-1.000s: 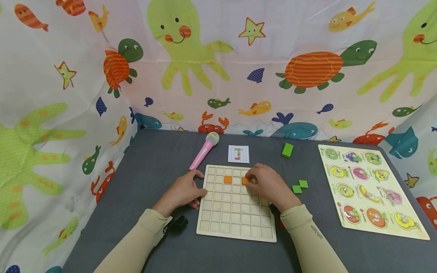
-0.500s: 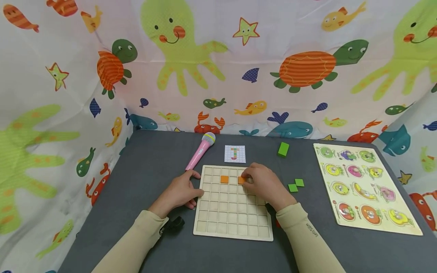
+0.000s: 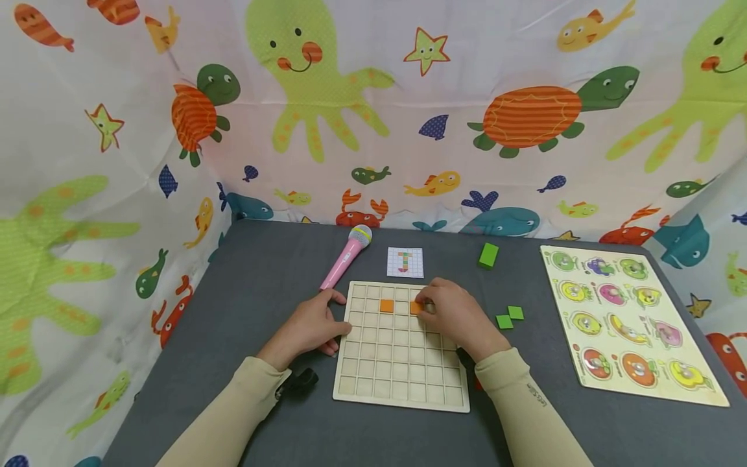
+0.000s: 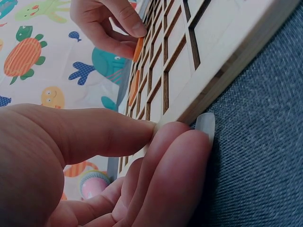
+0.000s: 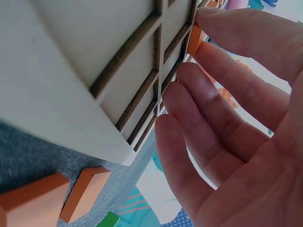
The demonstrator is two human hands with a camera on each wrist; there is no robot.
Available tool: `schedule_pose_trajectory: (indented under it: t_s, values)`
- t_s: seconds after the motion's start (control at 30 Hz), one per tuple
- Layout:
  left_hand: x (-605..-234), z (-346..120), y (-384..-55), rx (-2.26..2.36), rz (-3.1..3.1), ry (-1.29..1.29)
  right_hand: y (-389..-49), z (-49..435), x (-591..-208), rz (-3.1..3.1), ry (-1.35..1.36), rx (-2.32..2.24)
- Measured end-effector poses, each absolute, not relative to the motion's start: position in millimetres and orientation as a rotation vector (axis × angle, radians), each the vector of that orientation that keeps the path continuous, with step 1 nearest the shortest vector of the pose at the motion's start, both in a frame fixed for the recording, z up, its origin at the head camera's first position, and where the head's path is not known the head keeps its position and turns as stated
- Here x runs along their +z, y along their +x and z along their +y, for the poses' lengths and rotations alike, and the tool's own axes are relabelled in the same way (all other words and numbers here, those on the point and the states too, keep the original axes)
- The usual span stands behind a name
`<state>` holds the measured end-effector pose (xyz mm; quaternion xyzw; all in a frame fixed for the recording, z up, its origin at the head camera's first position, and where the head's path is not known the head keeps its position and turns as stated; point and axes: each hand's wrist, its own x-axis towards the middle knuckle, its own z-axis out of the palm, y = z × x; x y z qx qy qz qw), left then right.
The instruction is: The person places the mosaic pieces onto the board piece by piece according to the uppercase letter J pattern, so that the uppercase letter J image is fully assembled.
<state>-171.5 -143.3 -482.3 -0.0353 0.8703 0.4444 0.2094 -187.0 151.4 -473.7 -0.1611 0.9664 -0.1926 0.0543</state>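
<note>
A square wooden grid board (image 3: 403,370) lies on the dark table in the head view. My left hand (image 3: 306,324) grips its left edge; the left wrist view shows the thumb (image 4: 113,132) on the rim and fingertips low at its side. Near the board's far right corner, my right hand (image 3: 458,314) pinches an orange square tile (image 3: 415,308) between thumb and index finger, right at a grid cell. Its other fingers extend over the cells in the right wrist view. A second orange tile (image 3: 386,305) sits in a cell of the same row, further left.
Behind the board lie a pink toy microphone (image 3: 344,259), a card (image 3: 405,263) with a coloured J pattern and a green block (image 3: 488,255). Green tiles (image 3: 504,322) and a fruit puzzle board (image 3: 633,324) are at right. Orange-red tiles (image 5: 85,194) lie beside the board.
The head view has shifted slightly. Both hands, the board and the orange tiles keep the same places relative to one another.
</note>
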Motion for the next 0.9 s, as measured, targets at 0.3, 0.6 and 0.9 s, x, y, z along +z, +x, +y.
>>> schedule_pose_trajectory:
  t_s: [0.3, 0.6, 0.9]
  values:
    - [-483.0, -144.0, -172.6, 1.23, 2.421, -0.101, -187.0, 151.4, -472.3, 2.931, -0.484, -0.589]
    - [-479.8, -143.0, -172.6, 1.229, 2.417, -0.109, -187.3, 151.3, -470.4, 2.927, -0.483, -0.59]
    - [-479.9, -143.5, -173.7, 1.236, 2.405, -0.105, -188.1, 150.2, -469.5, 2.914, -0.469, -0.59]
